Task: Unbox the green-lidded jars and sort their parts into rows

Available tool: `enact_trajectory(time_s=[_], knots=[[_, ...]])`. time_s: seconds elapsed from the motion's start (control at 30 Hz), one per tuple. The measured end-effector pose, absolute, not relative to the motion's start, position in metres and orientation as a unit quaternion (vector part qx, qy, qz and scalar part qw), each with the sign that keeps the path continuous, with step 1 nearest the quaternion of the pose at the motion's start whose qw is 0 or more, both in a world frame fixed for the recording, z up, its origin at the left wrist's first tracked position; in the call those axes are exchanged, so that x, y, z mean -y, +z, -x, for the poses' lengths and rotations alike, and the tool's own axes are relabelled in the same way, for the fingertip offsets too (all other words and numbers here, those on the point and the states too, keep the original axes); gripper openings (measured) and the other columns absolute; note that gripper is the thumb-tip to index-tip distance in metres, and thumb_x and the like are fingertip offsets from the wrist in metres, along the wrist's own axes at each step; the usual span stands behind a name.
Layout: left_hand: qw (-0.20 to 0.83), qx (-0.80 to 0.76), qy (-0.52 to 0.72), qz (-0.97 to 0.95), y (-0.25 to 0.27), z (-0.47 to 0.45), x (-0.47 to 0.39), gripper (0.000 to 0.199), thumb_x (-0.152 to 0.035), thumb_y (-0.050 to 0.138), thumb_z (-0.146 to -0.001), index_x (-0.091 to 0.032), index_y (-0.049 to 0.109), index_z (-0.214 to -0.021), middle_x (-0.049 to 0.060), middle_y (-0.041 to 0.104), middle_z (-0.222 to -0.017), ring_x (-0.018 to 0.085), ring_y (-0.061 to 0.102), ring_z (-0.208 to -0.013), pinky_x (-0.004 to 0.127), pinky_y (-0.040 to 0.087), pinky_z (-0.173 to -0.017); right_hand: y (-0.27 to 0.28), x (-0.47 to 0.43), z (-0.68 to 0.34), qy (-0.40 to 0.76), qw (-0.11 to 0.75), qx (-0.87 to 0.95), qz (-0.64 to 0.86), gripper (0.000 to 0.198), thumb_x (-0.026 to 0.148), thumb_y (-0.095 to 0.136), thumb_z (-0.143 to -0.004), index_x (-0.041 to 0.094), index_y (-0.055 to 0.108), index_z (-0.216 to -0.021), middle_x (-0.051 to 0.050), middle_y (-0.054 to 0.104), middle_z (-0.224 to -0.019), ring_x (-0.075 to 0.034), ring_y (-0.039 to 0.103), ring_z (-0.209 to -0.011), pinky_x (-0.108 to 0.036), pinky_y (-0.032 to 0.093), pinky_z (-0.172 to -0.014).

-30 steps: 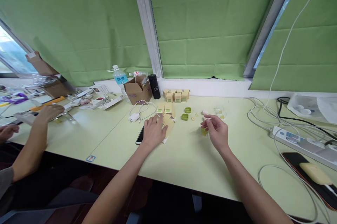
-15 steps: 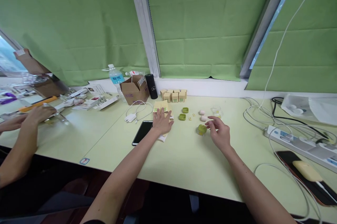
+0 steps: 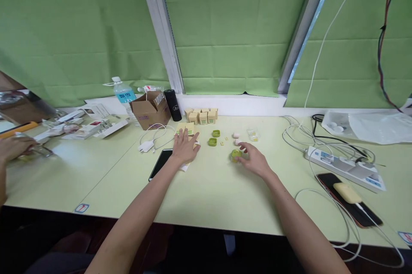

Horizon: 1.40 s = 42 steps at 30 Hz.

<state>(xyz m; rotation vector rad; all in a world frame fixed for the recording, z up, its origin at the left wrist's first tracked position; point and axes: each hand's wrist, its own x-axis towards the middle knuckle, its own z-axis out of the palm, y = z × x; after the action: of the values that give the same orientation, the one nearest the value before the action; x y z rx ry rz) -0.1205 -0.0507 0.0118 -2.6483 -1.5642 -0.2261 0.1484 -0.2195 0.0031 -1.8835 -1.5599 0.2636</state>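
Observation:
My left hand point(image 3: 186, 147) lies flat with spread fingers on small yellow cartons point(image 3: 186, 127) and a pale paper piece beneath it. Beside its wrist is a black-screened phone point(image 3: 160, 165), partly covered by my forearm. My right hand point(image 3: 252, 158) has its thumb and fingertips at the right side of a small green container point(image 3: 235, 155), gripping it on the table. Just behind stand two small pale pink pieces, one point(image 3: 236, 135) farther back. Two green square trays, the nearer one point(image 3: 212, 141), lie between my hands with tiny yellow bits point(image 3: 222, 143) beside them.
Several small yellow boxes point(image 3: 202, 117) stand by the wall, near a black flask point(image 3: 173, 105) and an open cardboard box point(image 3: 151, 111). Clear plastic pieces point(image 3: 253, 134) lie right of centre. A power strip point(image 3: 344, 166), cables and another phone point(image 3: 350, 205) occupy the right. A co-worker's hand point(image 3: 16, 147) is at left.
The view has turned to the right. My right thumb and fingers have closed in on the green container, which keeps its place on the table. My left hand stays put on the cartons.

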Motion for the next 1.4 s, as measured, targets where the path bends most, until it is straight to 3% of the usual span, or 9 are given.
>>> enact_trajectory(time_s=[0.13, 0.3, 0.43, 0.57, 0.77, 0.93, 1.13, 1.27, 1.4], knots=[[0.041, 0.451, -0.159, 0.877, 0.023, 0.109, 0.083, 0.063, -0.044, 0.047, -0.098, -0.022, 0.039, -0.156, 0.014, 0.03, -0.167, 0.039, 0.009, -0.159, 0.059, 0.011, -0.126, -0.008, 0.216, -0.139, 0.101, 0.296, 0.622, 0.718, 0.053, 0.03, 0.078, -0.075, 0.026, 0.062, -0.126, -0.009, 0.07, -0.121, -0.03, 0.064, -0.11, -0.036, 0.048, -0.08], [-0.112, 0.357, -0.203, 0.905, 0.021, 0.083, 0.131, 0.05, -0.027, 0.054, -0.094, -0.022, 0.05, -0.143, 0.011, 0.064, -0.135, 0.03, 0.043, -0.141, 0.049, 0.034, -0.117, -0.018, 0.209, -0.131, 0.115, 0.319, 0.626, 0.702, 0.038, 0.02, 0.07, -0.079, 0.024, 0.064, -0.117, -0.009, 0.072, -0.118, -0.029, 0.065, -0.111, -0.037, 0.049, -0.086], [-0.211, 0.349, -0.166, 0.898, 0.01, 0.062, 0.146, 0.057, -0.027, 0.065, -0.088, -0.024, 0.048, -0.142, 0.011, 0.065, -0.128, 0.03, 0.048, -0.131, 0.044, 0.041, -0.106, -0.018, 0.207, -0.133, 0.149, 0.354, 0.619, 0.685, 0.042, 0.026, 0.07, -0.08, 0.025, 0.062, -0.122, -0.008, 0.073, -0.117, -0.027, 0.068, -0.105, -0.037, 0.051, -0.084], [-0.26, 0.35, -0.144, 0.888, -0.001, 0.044, 0.137, 0.061, -0.033, 0.074, -0.082, -0.024, 0.052, -0.138, 0.01, 0.062, -0.132, 0.032, 0.047, -0.131, 0.045, 0.04, -0.106, -0.014, 0.206, -0.137, 0.138, 0.403, 0.607, 0.671, 0.023, 0.034, 0.062, -0.088, 0.026, 0.067, -0.109, -0.005, 0.075, -0.111, -0.024, 0.069, -0.101, -0.038, 0.052, -0.086], [-0.284, 0.356, -0.182, 0.871, -0.015, 0.022, 0.125, 0.044, -0.034, 0.079, -0.078, -0.024, 0.065, -0.117, 0.005, 0.068, -0.12, 0.028, 0.054, -0.122, 0.041, 0.04, -0.104, -0.015, 0.201, -0.132, 0.082, 0.388, 0.616, 0.681, 0.014, 0.019, 0.056, -0.088, 0.026, 0.068, -0.086, -0.005, 0.076, -0.106, -0.025, 0.068, -0.103, -0.039, 0.052, -0.087], [-0.281, 0.359, -0.192, 0.869, -0.018, 0.019, 0.124, 0.037, -0.034, 0.079, -0.077, -0.022, 0.067, -0.109, 0.004, 0.07, -0.11, 0.027, 0.058, -0.113, 0.038, 0.044, -0.097, -0.016, 0.2, -0.127, 0.091, 0.386, 0.623, 0.674, 0.017, 0.021, 0.049, -0.093, 0.026, 0.065, -0.092, -0.005, 0.076, -0.109, -0.024, 0.069, -0.099, -0.036, 0.051, -0.083], [-0.276, 0.37, -0.198, 0.865, -0.019, 0.018, 0.127, 0.035, -0.035, 0.079, -0.077, -0.021, 0.067, -0.107, 0.005, 0.071, -0.111, 0.027, 0.059, -0.112, 0.039, 0.044, -0.096, -0.005, 0.2, -0.128, 0.153, 0.579, 0.528, 0.602, 0.024, 0.047, 0.049, -0.097, 0.025, 0.056, -0.094, -0.008, 0.075, -0.114, -0.021, 0.069, -0.092, -0.037, 0.054, -0.083], [-0.283, 0.372, -0.207, 0.859, -0.022, 0.018, 0.129, 0.042, -0.033, 0.079, -0.077, -0.023, 0.066, -0.115, 0.006, 0.07, -0.12, 0.028, 0.057, -0.119, 0.041, 0.041, -0.103, -0.004, 0.197, -0.134, 0.215, 0.688, 0.411, 0.559, 0.042, 0.065, 0.063, -0.085, 0.024, 0.055, -0.086, -0.008, 0.074, -0.102, -0.021, 0.069, -0.09, -0.038, 0.059, -0.081], [-0.289, 0.373, -0.208, 0.857, -0.023, 0.02, 0.131, 0.055, -0.033, 0.081, -0.075, -0.024, 0.061, -0.126, 0.007, 0.068, -0.125, 0.03, 0.055, -0.123, 0.044, 0.04, -0.105, -0.005, 0.198, -0.144, 0.271, 0.732, 0.33, 0.53, 0.05, 0.069, 0.073, -0.074, 0.023, 0.055, -0.082, -0.005, 0.071, -0.089, -0.022, 0.069, -0.082, -0.041, 0.062, -0.071]])
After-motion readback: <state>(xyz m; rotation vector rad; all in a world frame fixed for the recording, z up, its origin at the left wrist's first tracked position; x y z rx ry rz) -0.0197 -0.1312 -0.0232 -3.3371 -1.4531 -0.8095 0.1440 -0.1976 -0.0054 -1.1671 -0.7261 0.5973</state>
